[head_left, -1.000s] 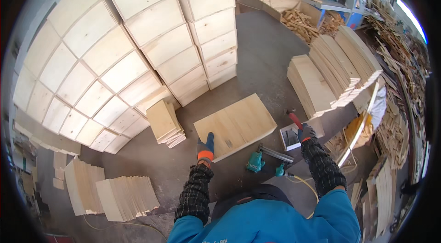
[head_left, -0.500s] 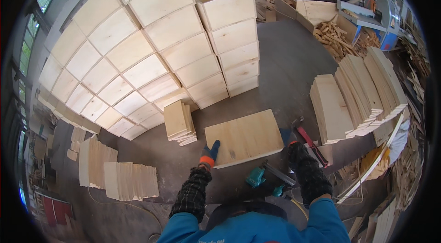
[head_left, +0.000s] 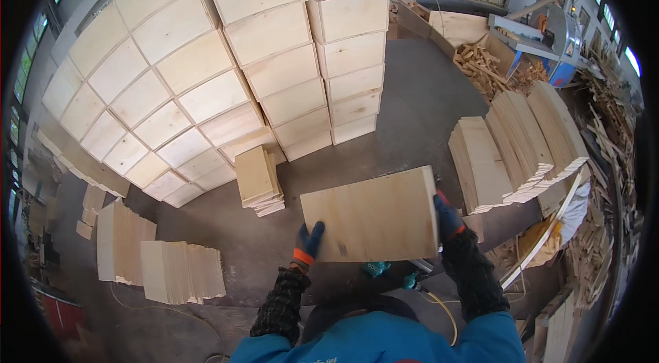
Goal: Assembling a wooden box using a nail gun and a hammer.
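Note:
A pale wooden box (head_left: 367,215) is in front of me, its broad plywood face turned up toward me and its right end tilted higher. My left hand (head_left: 309,243), in a dark blue glove with an orange cuff, grips the near left corner, thumb on the face. At the opposite end my right hand (head_left: 449,217), gloved too, clasps the side; some of its fingers are hidden behind the edge. A teal power tool (head_left: 375,268) lies partly covered under the near edge, beside a teal hose fitting (head_left: 410,280) with a yellow hose.
Tall stacks of wooden boxes (head_left: 199,64) rise at the far left. Small boards (head_left: 257,178) are piled before them. Panel stacks stand at left (head_left: 182,270) and right (head_left: 480,164). Scrap wood (head_left: 480,68) fills a bin near a blue machine (head_left: 563,71).
The box has come up off the work surface and tilted, carried by both hands. My right hand has moved from beside the red-handled hammer onto the box's right end; the hammer is now hidden.

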Available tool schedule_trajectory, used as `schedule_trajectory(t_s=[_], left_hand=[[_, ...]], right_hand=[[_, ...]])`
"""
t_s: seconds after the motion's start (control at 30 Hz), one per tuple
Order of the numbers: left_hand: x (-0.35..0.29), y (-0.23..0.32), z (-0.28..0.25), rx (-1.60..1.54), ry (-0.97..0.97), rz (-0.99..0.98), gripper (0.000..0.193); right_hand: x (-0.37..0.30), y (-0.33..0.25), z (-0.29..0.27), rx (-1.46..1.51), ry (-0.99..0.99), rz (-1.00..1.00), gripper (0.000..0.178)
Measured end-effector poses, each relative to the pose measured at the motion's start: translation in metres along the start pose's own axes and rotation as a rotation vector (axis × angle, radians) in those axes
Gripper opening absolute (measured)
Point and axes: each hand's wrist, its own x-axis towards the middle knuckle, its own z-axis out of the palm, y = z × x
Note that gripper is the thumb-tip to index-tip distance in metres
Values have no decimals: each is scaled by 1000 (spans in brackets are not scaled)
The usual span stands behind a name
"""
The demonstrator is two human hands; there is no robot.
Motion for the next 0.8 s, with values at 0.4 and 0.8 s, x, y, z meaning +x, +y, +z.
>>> schedule_trajectory(t_s=[0.4, 0.8], left_hand=[[37, -43, 17, 912, -164, 164, 93], [11, -24, 38, 1410, -262, -131, 126]], right_hand=[[-134, -335, 54, -607, 543, -1382, 36], [109, -546, 155, -1334, 566, -1621, 46]])
